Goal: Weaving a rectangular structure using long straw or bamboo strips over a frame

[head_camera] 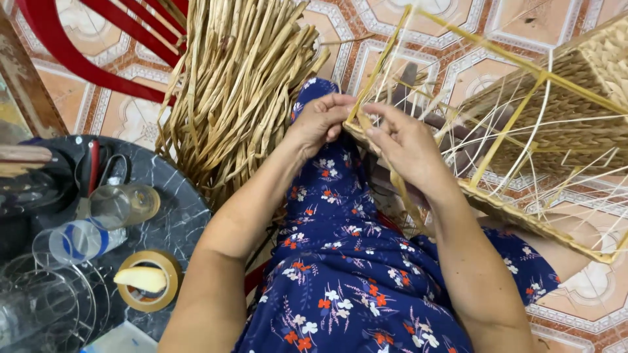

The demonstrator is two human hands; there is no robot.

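Note:
A half-woven basket [575, 111] on a yellow wire frame lies tilted across my lap, with pale reed strands sticking out of it. My left hand [320, 121] pinches a strand at the frame's near corner, fingers closed on it. My right hand [407, 145] rests on the frame's lower edge right beside it, fingertips pressing the woven strip. Both hands meet at that corner above my blue flowered trousers [340, 261].
A bundle of dried straw stalks [239, 85] leans at the upper middle. A red plastic chair [85, 46] stands upper left. A dark marble-top table [170, 222] at left carries a glass jar [124, 204], a tape roll [147, 280] and scissors [98, 171]. Patterned tile floor [471, 39] lies beneath.

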